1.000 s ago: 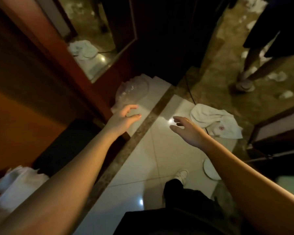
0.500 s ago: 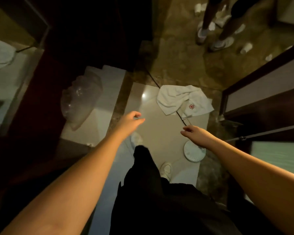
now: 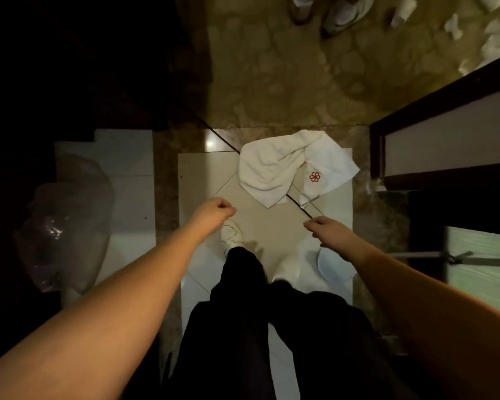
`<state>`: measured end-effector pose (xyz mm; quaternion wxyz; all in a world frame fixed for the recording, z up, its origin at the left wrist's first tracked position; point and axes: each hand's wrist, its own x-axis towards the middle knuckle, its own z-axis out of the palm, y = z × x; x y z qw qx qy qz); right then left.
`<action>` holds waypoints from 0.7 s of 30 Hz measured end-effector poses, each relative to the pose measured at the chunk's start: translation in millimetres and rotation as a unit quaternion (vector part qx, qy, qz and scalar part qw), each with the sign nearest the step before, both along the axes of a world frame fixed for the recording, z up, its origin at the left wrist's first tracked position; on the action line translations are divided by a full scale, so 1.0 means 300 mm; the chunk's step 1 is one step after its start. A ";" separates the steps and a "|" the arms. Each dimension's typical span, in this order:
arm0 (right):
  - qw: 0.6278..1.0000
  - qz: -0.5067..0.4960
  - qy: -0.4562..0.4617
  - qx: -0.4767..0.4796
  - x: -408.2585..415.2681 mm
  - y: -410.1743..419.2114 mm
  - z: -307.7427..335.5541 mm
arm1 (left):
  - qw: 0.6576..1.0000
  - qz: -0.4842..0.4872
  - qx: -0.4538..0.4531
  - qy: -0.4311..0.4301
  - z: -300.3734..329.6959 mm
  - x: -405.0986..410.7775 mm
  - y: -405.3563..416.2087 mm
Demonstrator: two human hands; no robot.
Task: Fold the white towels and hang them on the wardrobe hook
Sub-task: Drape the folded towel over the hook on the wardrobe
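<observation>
A white towel with a red flower logo lies crumpled on the tiled floor, unfolded, and a dark cable passes under its near corner. Both arms reach toward the towel but neither touches it. The left hand is short of the towel on its near left side, the fingers loosely curled, and it holds nothing. The right hand is on the near right side of the towel, also loosely curled and empty. A white shoe of the person stands near the towel, between the two hands. A clear plastic bag lies far to the left of the towel. I judge the work on this towel is only beginning: picking up, folding and hanging are all left. No hook is visible here.
</observation>
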<state>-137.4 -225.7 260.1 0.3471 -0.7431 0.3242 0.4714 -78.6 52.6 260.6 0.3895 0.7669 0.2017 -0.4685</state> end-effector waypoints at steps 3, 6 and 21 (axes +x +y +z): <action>1.000 -0.003 0.017 0.016 0.076 0.027 -0.219 | 0.999 0.025 -0.008 0.030 -0.230 0.099 -0.029; 0.999 -0.008 0.034 0.026 0.147 0.049 -0.491 | 0.997 0.057 0.004 0.051 -0.501 0.167 -0.078; 0.941 -0.336 0.049 0.006 0.232 0.001 -1.460 | 0.928 0.361 0.044 0.086 -1.488 0.142 -0.306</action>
